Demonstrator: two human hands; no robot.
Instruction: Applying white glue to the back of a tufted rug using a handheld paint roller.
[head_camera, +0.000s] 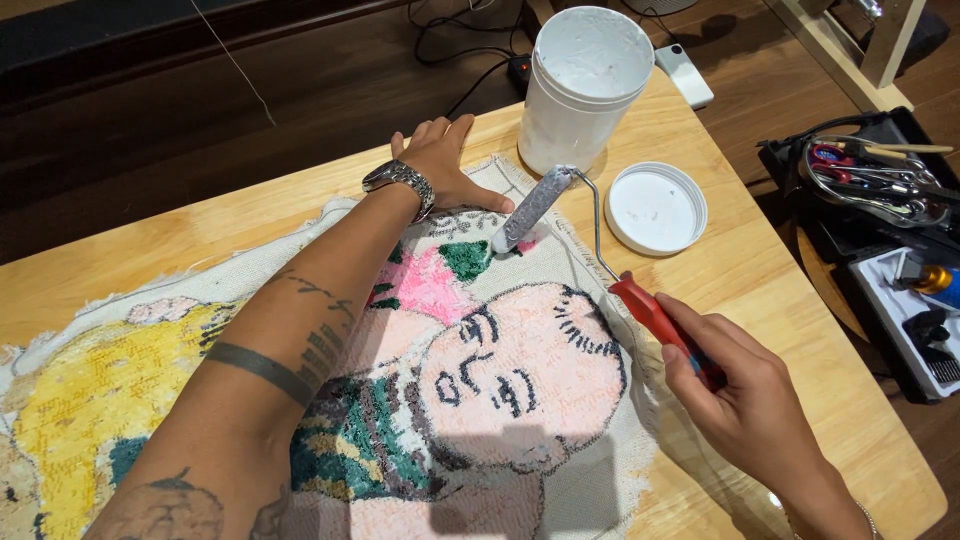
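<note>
A tufted rug (480, 380) with pink, green and yellow yarn shapes lies back side up on a wooden table (740, 270). My left hand (440, 165) presses flat on the rug's far edge, fingers spread; a metal watch is on that wrist. My right hand (740, 400) grips the red handle of a small paint roller (535, 208). The roller's grey, paste-coated head rests on the rug near its far edge, next to a green patch.
An open white tub (585, 90) of white paste stands at the table's far edge, its round lid (655, 207) lying beside it. A white remote-like block (685, 75) sits behind. Right of the table, a black tray (880, 200) holds scissors and tools. Cables run across the dark floor.
</note>
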